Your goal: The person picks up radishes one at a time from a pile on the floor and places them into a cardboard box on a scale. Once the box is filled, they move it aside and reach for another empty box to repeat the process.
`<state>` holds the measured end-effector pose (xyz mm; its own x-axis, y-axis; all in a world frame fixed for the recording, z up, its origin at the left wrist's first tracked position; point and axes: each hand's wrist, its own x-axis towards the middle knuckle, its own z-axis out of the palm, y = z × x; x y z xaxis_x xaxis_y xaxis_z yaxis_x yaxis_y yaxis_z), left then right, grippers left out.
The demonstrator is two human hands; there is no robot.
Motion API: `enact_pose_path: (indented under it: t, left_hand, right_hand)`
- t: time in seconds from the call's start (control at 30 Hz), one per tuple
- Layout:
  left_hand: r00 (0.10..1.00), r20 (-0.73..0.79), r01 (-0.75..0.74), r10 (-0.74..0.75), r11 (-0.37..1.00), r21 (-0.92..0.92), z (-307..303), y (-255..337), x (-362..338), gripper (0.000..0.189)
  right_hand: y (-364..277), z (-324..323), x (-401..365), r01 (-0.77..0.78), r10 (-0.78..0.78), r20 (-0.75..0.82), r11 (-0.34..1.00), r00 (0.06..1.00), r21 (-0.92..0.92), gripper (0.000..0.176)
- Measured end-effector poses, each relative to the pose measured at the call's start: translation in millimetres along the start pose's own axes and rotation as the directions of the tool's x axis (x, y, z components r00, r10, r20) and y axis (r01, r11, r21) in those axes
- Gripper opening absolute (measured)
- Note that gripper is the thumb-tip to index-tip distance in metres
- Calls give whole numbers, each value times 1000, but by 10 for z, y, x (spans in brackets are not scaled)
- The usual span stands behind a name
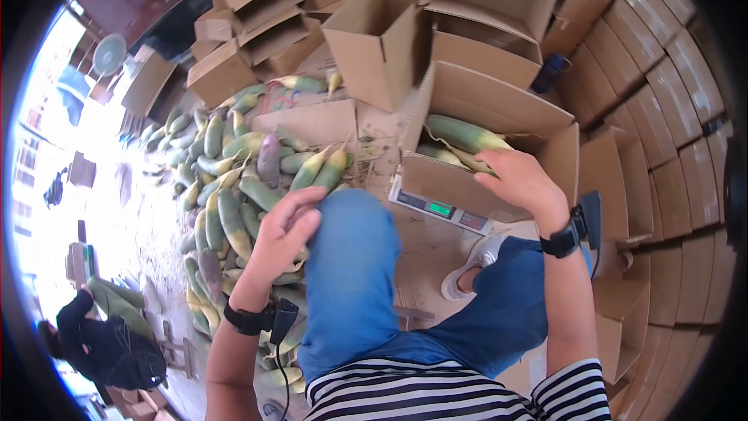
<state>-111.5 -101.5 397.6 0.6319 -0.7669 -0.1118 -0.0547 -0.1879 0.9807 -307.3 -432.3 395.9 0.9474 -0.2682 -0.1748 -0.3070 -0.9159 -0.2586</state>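
My left hand is beside my bent knee, its fingers stretched out and holding nothing. Under and around it lies a big pile of green-and-pale radishes, with a purplish radish among them. My right hand reaches over the near wall of an open cardboard box, thumb and index finger apart. Its fingertips are by the pale ends of the radishes inside, the upper one a large green radish; any contact is hard to make out. The box sits on a digital scale with a lit green display.
Open cardboard boxes stand beyond the pile, and a flat cardboard piece lies near them. Stacked closed cartons wall the right side. A dark cylinder stands behind the box. Another person sits at lower left.
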Motion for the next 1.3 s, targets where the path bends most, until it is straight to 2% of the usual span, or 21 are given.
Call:
enact_pose_path:
  t: [0.13,0.2,0.3,0.37,0.4,0.47,0.53,0.6,0.63,0.67,0.73,0.77,0.8,0.9,1.0,1.03,1.13,1.2,1.23,1.27,1.3]
  left_hand:
    - [975,-221,136,-27,857,497,-454,-1300,-320,25]
    - [936,-164,343,-312,703,623,-601,-1910,-564,32]
    - [907,-178,420,-380,816,397,-709,-2798,-772,35]
    - [737,-194,666,-648,745,42,-739,-2972,-683,38]
    - [734,-199,667,-649,744,31,-718,-2966,-603,38]
    - [651,-360,609,-668,743,-277,-703,-2959,-329,41]
    - [644,-353,654,-679,728,-206,-904,-3218,-23,45]
    - [659,-272,550,-702,695,-463,-1002,-3446,255,45]
    - [498,-414,636,-762,646,-423,-909,-3435,429,56]
    - [505,-403,639,-764,644,-420,-891,-3490,536,56]
    - [351,-487,651,-799,583,-486,-851,-3581,724,63]
    - [359,-433,633,-827,556,-538,-853,-3585,774,69]
    - [281,-474,610,-834,537,-583,-858,-3739,845,60]
    - [274,-417,525,-866,498,-690,-977,-3947,801,40]
    - [366,-527,374,-767,640,-671,-922,-3849,839,33]
    - [417,-413,478,-810,582,-658,-1018,-3651,798,34]
    - [515,-288,354,-807,506,-787,-1109,-3321,779,35]
    - [479,-344,242,-808,498,-833,-1059,-2980,763,41]
    - [486,-263,293,-834,439,-849,-1138,-2891,725,44]
    - [552,-328,279,-766,541,-793,-955,-2485,697,39]
    - [588,-332,328,-737,593,-736,-931,-2316,649,37]
  right_hand:
    - [-36,6,36,-3,4,-43,1000,999,18,33]
    - [-38,43,40,34,-32,-65,999,997,38,33]
    - [-161,-17,45,16,-14,-26,998,1000,61,34]
    - [-159,-2,73,25,-22,-32,997,999,75,34]
    - [-145,13,71,35,-33,-28,997,999,71,34]
    - [-135,42,86,37,-35,-25,997,999,61,32]
    - [-193,13,114,34,-32,-23,997,999,68,32]
    - [-227,1,153,13,-10,-22,994,1000,107,32]
    - [-234,-2,174,-6,8,-11,993,1000,121,33]
    - [-251,-12,197,-20,21,-10,993,1000,116,33]
    - [-286,-32,228,-22,22,3,994,1000,112,33]
    - [-273,-19,232,-11,10,9,996,1000,94,34]
    - [-255,-11,238,-35,35,5,996,999,86,34]
    - [-209,-11,227,-85,78,81,993,994,82,36]
    - [-139,-32,197,-114,109,66,991,992,76,37]
    - [-117,-41,168,-150,146,56,986,988,67,37]
    - [-90,-61,130,-120,118,30,989,993,90,37]
    - [-39,-144,126,-68,113,-296,985,948,158,35]
    - [-34,-228,131,-153,232,-332,957,914,248,34]
    - [-12,-273,134,-167,248,-343,954,906,249,34]
    - [14,-303,130,-151,343,-467,904,815,400,34]
